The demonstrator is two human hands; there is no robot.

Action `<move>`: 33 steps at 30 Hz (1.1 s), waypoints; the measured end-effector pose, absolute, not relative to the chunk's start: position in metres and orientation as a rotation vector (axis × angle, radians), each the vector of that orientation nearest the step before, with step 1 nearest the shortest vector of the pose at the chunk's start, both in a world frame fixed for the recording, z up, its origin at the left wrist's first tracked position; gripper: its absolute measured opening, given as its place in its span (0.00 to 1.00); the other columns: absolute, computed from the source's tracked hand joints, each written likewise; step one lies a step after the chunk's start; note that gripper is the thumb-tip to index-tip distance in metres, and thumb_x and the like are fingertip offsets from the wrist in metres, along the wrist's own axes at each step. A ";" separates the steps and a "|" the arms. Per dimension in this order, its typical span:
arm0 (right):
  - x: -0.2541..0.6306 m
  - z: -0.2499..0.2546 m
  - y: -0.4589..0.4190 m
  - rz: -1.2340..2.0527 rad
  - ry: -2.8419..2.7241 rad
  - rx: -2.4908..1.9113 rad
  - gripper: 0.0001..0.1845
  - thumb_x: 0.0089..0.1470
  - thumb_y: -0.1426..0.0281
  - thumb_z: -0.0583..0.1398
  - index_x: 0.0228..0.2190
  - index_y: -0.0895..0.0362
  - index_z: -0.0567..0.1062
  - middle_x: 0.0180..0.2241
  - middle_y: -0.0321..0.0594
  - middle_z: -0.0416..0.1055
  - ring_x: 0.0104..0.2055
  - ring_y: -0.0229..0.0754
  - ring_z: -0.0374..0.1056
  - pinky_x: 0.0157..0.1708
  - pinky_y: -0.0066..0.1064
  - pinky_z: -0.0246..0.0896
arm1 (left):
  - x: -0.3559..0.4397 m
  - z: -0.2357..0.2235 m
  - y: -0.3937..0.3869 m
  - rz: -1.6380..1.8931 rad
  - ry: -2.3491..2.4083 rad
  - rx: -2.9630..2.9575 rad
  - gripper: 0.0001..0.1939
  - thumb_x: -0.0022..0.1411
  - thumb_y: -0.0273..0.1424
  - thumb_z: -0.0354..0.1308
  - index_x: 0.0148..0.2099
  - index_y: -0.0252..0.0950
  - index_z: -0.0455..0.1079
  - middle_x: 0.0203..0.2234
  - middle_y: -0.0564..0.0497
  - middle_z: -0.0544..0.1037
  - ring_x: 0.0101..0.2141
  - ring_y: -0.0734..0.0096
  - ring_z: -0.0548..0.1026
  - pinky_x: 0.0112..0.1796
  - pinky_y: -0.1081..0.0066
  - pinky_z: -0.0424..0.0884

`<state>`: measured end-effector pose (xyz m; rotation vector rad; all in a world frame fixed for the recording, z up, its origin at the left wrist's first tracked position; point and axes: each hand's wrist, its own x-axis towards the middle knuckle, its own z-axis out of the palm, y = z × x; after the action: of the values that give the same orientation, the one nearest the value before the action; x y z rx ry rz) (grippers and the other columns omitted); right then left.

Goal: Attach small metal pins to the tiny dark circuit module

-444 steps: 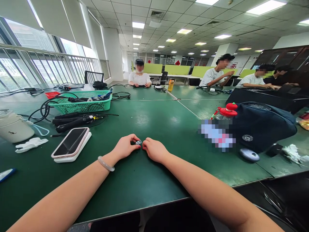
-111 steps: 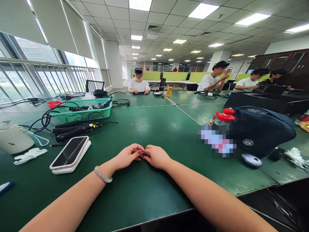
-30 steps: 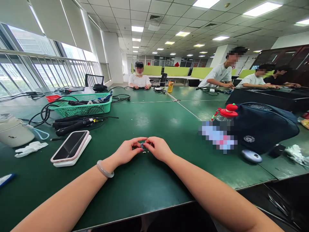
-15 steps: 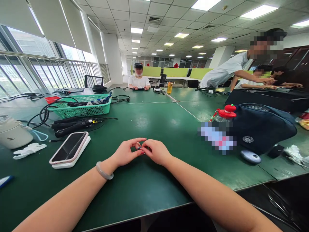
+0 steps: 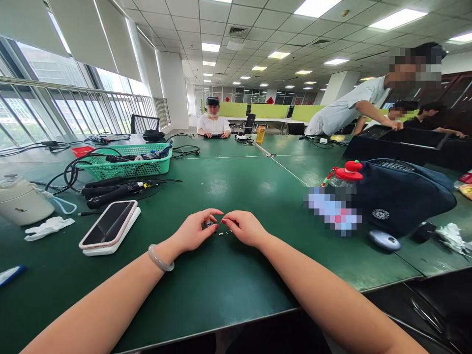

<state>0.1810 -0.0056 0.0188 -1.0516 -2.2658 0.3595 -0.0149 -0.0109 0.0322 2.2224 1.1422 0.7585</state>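
Both my hands are low over the green tabletop [image 5: 217, 285], fingertips almost meeting. My left hand [image 5: 193, 230], with a pale bangle [image 5: 161, 258] on its wrist, is curled round a small blue-and-white object [image 5: 210, 223], too small to name and partly hidden by the fingers. My right hand [image 5: 246, 230] has its thumb and fingers drawn together just to the right; what they hold, if anything, is hidden. Below the fingertips lies a tiny whitish piece [image 5: 221, 234], and another small light piece [image 5: 228, 232] shows by my right thumb.
On the left are a phone [image 5: 109, 226] on a white box, a crumpled tissue [image 5: 48, 228], a cream cup [image 5: 24, 200], black cables and a green basket [image 5: 129, 169]. To the right are a red-lidded bottle [image 5: 346, 174], a navy bag [image 5: 403, 194] and a mouse [image 5: 384, 241]. Other people are farther off.
My hands have moved slightly apart at the fingertips. Tiny light pieces now show on the table below them. At the right, a standing person's arms have moved over the black case.
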 end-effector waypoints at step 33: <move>0.180 0.004 0.002 0.322 -2.417 -1.196 0.07 0.50 0.66 0.60 0.32 0.54 0.76 0.32 0.36 0.70 0.34 0.35 0.64 0.36 0.26 0.56 | -0.021 0.023 0.003 0.646 1.359 2.257 0.14 0.58 0.39 0.49 0.42 0.41 0.71 0.35 0.54 0.77 0.35 0.68 0.72 0.37 0.70 0.67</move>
<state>0.1799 0.0023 0.0040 -1.1955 -2.4175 0.3216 -0.0212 0.0026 0.0231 2.2569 1.3585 0.6459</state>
